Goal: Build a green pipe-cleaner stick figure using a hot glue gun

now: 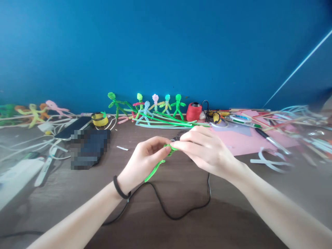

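Over the middle of the table, my left hand (147,155) pinches a bright green pipe cleaner (153,172) between thumb and fingertips. A loose end of it hangs down toward me; the part near the fingertips looks twisted or coiled. My right hand (207,148) is closed at the same spot, its thumb and finger pressed on the green piece from the right. Much of the pipe cleaner is hidden by the fingers. Behind the hands lie loose green pipe cleaners (171,119), with several small pipe cleaner figures (178,105) leaning against the wall.
A black cable (178,218) curves across the table below my hands. To the left lie two dark phones (77,127) and a yellow tape roll (100,119). At right are a red thread spool (194,111), pink paper (233,143), and a cutter knife (272,140).
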`<state>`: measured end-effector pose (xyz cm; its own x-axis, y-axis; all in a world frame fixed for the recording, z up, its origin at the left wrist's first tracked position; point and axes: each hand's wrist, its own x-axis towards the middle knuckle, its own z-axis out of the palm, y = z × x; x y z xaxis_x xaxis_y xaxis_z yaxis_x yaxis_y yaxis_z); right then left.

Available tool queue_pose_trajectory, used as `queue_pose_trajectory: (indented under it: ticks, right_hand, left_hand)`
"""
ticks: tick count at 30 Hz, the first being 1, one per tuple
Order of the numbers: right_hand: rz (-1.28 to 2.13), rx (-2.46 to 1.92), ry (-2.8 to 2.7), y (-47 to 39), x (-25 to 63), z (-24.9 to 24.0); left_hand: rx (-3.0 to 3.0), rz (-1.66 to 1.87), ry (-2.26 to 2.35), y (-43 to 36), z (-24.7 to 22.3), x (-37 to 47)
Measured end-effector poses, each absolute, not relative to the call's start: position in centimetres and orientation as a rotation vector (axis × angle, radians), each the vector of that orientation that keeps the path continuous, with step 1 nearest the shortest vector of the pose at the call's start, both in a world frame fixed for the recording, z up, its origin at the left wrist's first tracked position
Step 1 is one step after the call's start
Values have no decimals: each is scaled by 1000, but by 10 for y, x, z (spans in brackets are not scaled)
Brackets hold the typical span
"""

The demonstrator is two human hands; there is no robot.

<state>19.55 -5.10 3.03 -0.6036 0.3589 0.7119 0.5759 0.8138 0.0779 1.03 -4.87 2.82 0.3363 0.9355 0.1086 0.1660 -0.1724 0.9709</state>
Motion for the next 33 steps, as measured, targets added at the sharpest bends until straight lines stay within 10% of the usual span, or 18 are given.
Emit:
queue_pose_trajectory:
  ticks: [10,33]
  right_hand:
    - [-559,-731,-2359,-54,196,33]
    - [948,-1030,-1879,-54,198,42]
  left_hand:
    - [1955,989,1105,-51,27,7]
    - [2010,1009,1148,-47,25,8]
